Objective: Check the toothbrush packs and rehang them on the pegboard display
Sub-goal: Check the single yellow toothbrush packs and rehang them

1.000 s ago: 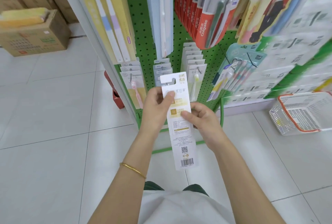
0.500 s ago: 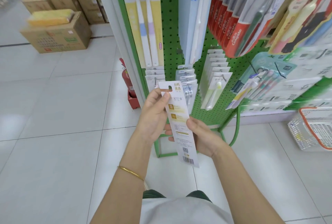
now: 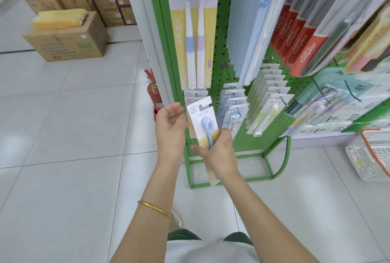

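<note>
Head view: a person stands facing a green pegboard display (image 3: 219, 51) and looks down along both forearms. The right hand (image 3: 219, 153) grips a toothbrush pack (image 3: 201, 123) round its lower middle, the thumb lying across the front and the fingers (image 3: 226, 135) curled behind the right edge. The pack is held upright, tilted slightly left, just in front of the lowest row of pegs at the board's left side. Its printed face is towards the camera, showing a blue brush head, with the hook-shaped hanging slot at the top. Its bottom end sticks out below the right hand.

The left hand (image 3: 171, 123) is just beside the pack's left edge, palm turned towards it, its fingers relaxed and spread and holding nothing. Whether they touch the card cannot be told. A gold bangle (image 3: 154, 208) sits on the left forearm.

On the board hang a twin pack (image 3: 194, 30) with blue and purple brushes, a row of red Colgate packs (image 3: 295, 37), and lower rows of small white packs (image 3: 272, 94).

To the left of the display a red fire extinguisher (image 3: 153, 94) stands on the tiled floor (image 3: 63, 157). Farther off, a cardboard box (image 3: 69, 41) carries a yellow bundle (image 3: 59, 18). A white basket (image 3: 371, 157) with an orange rim sits at the right.
</note>
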`<control>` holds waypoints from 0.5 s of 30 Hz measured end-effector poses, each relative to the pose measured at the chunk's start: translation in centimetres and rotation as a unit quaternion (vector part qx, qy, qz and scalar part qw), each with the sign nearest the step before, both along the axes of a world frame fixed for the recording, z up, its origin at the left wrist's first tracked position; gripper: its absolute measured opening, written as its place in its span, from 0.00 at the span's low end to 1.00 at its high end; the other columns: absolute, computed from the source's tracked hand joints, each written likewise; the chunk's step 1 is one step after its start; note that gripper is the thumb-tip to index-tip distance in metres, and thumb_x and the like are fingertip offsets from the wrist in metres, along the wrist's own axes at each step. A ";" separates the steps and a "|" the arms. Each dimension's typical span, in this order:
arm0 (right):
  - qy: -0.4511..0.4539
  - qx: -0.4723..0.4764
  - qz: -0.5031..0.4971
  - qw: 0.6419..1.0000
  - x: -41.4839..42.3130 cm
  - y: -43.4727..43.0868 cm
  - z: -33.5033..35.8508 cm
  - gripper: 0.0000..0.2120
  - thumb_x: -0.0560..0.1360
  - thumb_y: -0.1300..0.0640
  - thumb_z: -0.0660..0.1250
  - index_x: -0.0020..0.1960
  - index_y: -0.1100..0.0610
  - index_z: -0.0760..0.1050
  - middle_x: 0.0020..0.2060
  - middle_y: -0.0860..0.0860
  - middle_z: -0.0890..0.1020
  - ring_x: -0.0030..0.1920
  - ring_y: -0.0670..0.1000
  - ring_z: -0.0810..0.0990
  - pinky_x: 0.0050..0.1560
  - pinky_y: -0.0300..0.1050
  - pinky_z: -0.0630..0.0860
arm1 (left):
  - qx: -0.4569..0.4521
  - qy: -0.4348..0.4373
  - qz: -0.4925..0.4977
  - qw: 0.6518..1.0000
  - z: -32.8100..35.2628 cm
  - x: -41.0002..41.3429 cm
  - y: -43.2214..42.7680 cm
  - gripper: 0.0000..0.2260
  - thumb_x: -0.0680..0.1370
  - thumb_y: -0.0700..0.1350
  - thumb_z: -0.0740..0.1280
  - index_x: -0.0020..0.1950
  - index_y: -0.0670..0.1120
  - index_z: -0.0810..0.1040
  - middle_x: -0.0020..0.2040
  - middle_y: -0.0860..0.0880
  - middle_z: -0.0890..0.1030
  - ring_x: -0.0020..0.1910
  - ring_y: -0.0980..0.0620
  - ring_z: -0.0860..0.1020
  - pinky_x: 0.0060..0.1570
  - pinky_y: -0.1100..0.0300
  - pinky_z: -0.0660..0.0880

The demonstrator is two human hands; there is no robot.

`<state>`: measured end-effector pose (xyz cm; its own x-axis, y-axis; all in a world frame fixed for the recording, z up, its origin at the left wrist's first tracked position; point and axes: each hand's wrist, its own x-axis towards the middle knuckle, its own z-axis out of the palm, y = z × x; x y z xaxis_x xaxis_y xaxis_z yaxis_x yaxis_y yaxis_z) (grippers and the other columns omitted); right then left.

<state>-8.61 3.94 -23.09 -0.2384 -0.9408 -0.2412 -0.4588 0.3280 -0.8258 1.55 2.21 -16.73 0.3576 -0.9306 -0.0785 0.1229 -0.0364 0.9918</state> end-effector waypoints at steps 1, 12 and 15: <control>0.021 -0.002 -0.006 1.000 0.4 -0.2 -0.3 0.33 0.62 0.45 0.78 0.54 0.58 0.63 0.48 0.51 0.72 0.46 0.53 0.74 0.41 0.46 0.70 | 0.000 -0.006 0.002 1.000 -0.1 0.2 -0.3 0.11 0.78 0.32 0.61 0.55 0.46 0.74 0.49 0.51 0.78 0.51 0.54 0.78 0.49 0.60 0.78; 0.054 -0.018 -0.085 0.995 3.3 -1.9 -2.6 0.32 0.62 0.44 0.78 0.49 0.58 0.61 0.48 0.54 0.71 0.47 0.56 0.73 0.42 0.52 0.73 | 0.003 -0.079 -0.015 0.997 -0.7 2.4 -2.7 0.13 0.78 0.33 0.61 0.51 0.52 0.74 0.49 0.52 0.78 0.49 0.53 0.77 0.52 0.54 0.78; 0.042 -0.025 -0.100 0.994 3.8 -2.6 -3.1 0.31 0.62 0.46 0.78 0.49 0.59 0.62 0.47 0.55 0.71 0.48 0.57 0.72 0.46 0.55 0.73 | 0.001 -0.134 -0.032 0.990 -0.9 2.7 -3.3 0.12 0.78 0.33 0.60 0.52 0.51 0.74 0.50 0.53 0.77 0.47 0.57 0.76 0.56 0.51 0.77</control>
